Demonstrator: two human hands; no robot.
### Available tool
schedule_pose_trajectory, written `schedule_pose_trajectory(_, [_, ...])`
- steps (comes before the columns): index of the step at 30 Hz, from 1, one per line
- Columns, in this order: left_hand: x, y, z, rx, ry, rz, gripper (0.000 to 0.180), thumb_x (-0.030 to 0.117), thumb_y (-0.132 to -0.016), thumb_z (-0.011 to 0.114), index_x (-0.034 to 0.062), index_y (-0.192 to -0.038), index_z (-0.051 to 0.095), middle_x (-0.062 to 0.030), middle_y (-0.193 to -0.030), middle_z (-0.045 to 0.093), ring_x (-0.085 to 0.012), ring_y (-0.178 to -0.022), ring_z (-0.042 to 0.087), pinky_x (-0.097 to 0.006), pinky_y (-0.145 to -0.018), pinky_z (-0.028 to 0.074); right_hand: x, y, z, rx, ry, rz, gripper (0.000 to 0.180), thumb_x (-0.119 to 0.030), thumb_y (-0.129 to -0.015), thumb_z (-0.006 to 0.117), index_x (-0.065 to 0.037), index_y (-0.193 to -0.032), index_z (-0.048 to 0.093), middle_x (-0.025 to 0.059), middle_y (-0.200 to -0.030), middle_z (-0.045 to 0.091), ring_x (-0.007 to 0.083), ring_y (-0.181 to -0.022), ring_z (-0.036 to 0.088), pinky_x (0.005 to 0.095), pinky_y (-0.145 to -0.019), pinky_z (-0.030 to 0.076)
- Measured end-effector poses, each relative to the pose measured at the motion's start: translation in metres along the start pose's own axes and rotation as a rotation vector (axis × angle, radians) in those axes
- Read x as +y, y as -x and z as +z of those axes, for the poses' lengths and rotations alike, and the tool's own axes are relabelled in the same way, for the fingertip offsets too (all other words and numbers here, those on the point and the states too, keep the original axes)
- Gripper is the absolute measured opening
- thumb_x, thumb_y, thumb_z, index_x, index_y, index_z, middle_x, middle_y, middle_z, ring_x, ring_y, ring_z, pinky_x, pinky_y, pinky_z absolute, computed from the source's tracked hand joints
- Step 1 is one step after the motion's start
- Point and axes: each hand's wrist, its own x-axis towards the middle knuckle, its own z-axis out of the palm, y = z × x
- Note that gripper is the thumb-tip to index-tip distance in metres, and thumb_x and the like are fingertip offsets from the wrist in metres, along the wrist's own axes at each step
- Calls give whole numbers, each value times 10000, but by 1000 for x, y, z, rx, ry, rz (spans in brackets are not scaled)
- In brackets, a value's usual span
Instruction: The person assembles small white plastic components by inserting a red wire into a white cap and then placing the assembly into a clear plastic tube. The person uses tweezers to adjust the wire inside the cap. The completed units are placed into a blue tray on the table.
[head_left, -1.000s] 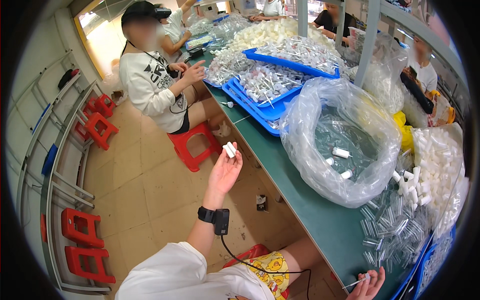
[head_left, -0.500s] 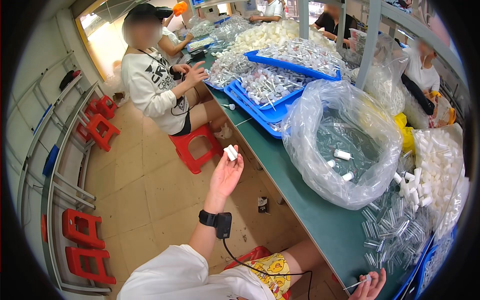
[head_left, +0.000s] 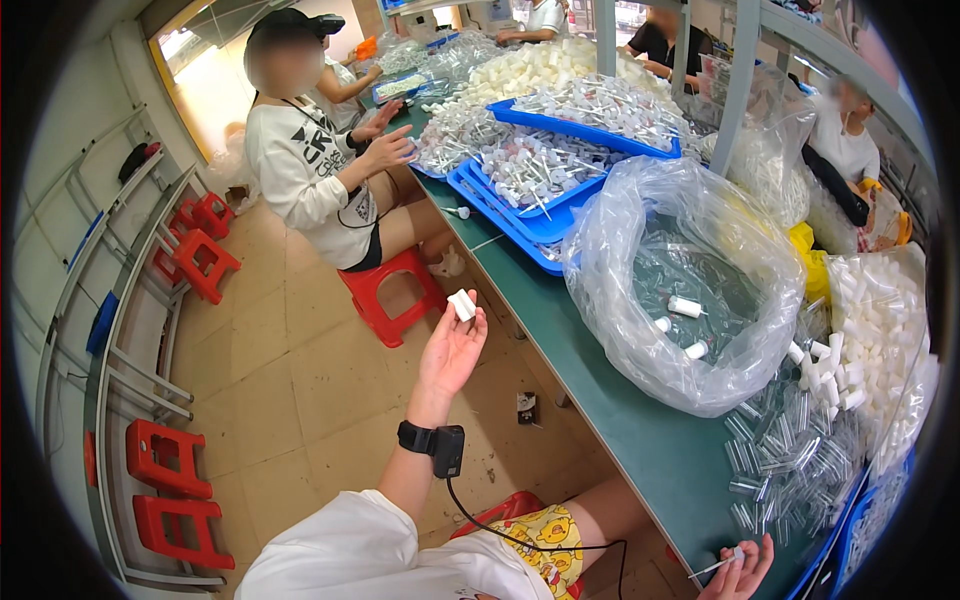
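My left hand (head_left: pixel 452 352), palm up over the floor left of the table edge, holds small white cylindrical pieces (head_left: pixel 462 306) between its fingertips; they look like two side by side. At the lower right, by the table's near edge, my right hand (head_left: pixel 742 574) pinches a thin metallic rod with a pale cap (head_left: pixel 716 565). Loose clear plastic tubes (head_left: pixel 775 465) lie on the green table (head_left: pixel 640 450) just beyond it. A large clear plastic bag (head_left: pixel 610 310) stands open on the table, with a few white cylinders (head_left: pixel 685 308) inside.
Blue trays (head_left: pixel 520 238) heaped with capped rods stand farther along the table. A bag of white cylinders (head_left: pixel 880 350) sits at the right. A co-worker (head_left: pixel 300 170) sits to the far left on a red stool (head_left: pixel 395 300). A grey metal post (head_left: pixel 738 110) rises from the table.
My hands and what they hold stay almost still. The co-worker's hands have moved apart. Farther back, an orange object has dropped lower.
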Motion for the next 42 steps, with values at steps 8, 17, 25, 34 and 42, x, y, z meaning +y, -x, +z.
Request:
schedule_pose_trajectory(8, [-57,39,40,-175,-371,-111,270,143,-922,458,3,-1151,424,-142,-1188,485,-230,-914,541,-323,-832,473,-3,2,11,22,93,-59,413,7,-842,540,32,-1220,374,147,-1017,528,213,-912,528,281,-806,441])
schedule_pose_trajectory(17, [-161,135,97,-445,-523,-704,117,126,-913,470,50,-992,430,-206,-1216,462,-216,-951,553,-354,-855,442,-25,8,62,-185,-161,-194,315,26,-706,632,18,-982,480,194,-959,566,262,-905,558,413,-860,422])
schedule_pose_trajectory(25, [-185,170,104,-514,-573,-881,137,134,-916,462,42,-1006,414,-220,-1215,458,-212,-1012,526,-363,-870,439,-27,-3,57,-276,-177,-285,193,57,-703,595,1,-875,525,199,-972,607,280,-973,547,432,-921,380])
schedule_pose_trajectory(34, [-189,183,98,-557,-639,-947,168,94,-914,470,8,-1050,423,-120,-1138,505,-152,-1007,523,-317,-891,427,-23,4,44,-260,-173,-263,200,70,-700,611,-7,-873,543,169,-981,612,281,-1034,515,413,-901,391])
schedule_pose_trajectory(42, [-188,191,105,-604,-747,-975,130,52,-894,482,36,-1002,412,-124,-1201,479,-169,-1108,469,-337,-927,397,-24,5,47,-232,-86,-290,199,95,-682,640,2,-843,569,155,-972,603,263,-988,547,384,-859,435])
